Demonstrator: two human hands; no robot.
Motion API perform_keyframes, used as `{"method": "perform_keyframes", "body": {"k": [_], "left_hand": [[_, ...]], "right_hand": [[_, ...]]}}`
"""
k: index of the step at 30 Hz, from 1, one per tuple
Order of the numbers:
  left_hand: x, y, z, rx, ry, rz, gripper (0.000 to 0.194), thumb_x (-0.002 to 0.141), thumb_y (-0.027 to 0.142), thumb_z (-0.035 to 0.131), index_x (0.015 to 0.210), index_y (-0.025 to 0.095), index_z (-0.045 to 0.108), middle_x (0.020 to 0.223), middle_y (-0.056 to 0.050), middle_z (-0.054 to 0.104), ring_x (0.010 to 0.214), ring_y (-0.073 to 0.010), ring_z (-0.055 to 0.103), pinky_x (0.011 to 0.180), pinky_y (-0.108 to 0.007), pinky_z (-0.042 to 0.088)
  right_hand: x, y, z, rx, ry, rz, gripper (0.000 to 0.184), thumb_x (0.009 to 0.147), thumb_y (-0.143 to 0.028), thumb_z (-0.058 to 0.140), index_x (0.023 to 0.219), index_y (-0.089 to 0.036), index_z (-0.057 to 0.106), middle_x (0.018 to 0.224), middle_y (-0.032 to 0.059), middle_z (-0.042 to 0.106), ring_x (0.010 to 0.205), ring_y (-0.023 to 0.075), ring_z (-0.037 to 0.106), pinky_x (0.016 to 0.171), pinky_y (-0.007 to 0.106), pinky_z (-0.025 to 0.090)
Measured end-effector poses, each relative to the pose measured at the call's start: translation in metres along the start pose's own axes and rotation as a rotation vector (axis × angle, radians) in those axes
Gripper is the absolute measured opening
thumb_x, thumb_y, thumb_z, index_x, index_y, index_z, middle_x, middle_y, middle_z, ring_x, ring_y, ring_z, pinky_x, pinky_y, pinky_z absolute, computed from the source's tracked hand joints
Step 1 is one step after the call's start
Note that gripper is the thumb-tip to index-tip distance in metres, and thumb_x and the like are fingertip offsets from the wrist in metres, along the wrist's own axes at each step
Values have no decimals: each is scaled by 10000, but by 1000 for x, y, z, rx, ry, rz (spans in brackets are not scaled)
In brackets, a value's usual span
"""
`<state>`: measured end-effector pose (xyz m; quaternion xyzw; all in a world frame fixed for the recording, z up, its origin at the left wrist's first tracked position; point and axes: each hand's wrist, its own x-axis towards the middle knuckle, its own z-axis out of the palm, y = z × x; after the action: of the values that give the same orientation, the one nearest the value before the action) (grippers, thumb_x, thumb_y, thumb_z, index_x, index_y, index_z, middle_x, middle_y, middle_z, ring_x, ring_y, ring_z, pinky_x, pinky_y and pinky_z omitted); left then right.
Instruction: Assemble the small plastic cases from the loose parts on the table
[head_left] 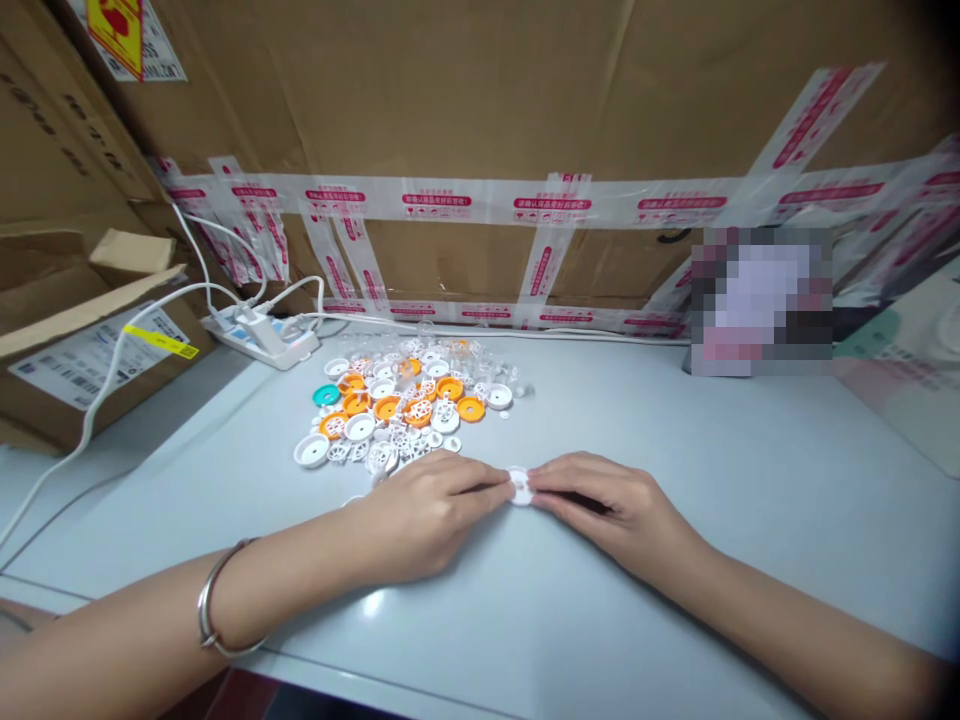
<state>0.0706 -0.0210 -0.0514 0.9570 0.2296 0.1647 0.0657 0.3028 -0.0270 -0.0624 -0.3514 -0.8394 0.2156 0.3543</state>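
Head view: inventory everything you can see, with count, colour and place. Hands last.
Round piece: 1, white, between both hands' fingertips
Plastic parts pile: too many to count, white, orange, clear, centre-left
Teal cap: 1, teal, pile's left edge
Power strip: 1, white, back left
Cables: several, white and grey, left and along back
Open box: 1, brown, left
Large cardboard: count unclear, brown, back
Tape: several strips, white with red, on cardboard
Pixelated item: 1, colours obscured, back right
Pale panel: 1, whitish and green, right edge
Table: 1, pale grey-blue, beneath
Bracelet: 1, silver, left wrist
Left hand: 1, bare, centre
Right hand: 1, bare, right of centre
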Motion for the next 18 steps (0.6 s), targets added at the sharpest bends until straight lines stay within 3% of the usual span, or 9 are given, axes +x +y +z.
{"method": "perform_keyframes", "body": {"k": [11, 18], "left_hand": [[1, -1, 2, 8, -5, 3, 454, 831, 75, 415, 1278, 141, 462, 1158, -135, 598, 1007, -219, 584, 839, -384, 514], [1, 1, 4, 91, 4, 39, 372, 856, 89, 409, 1215, 101, 505, 1135, -138, 607, 976, -222, 592, 836, -383, 519]], "right_hand": [[-1, -2, 0, -163, -18, -144, 272, 877, -165, 501, 1053, -290, 667, 877, 44, 704, 798, 167, 646, 702, 301, 555], [0, -8, 0, -290, -41, -192, 254, 900, -165, 451, 997, -219, 679, 846, 87, 687, 802, 183, 634, 693, 316, 549]]}}
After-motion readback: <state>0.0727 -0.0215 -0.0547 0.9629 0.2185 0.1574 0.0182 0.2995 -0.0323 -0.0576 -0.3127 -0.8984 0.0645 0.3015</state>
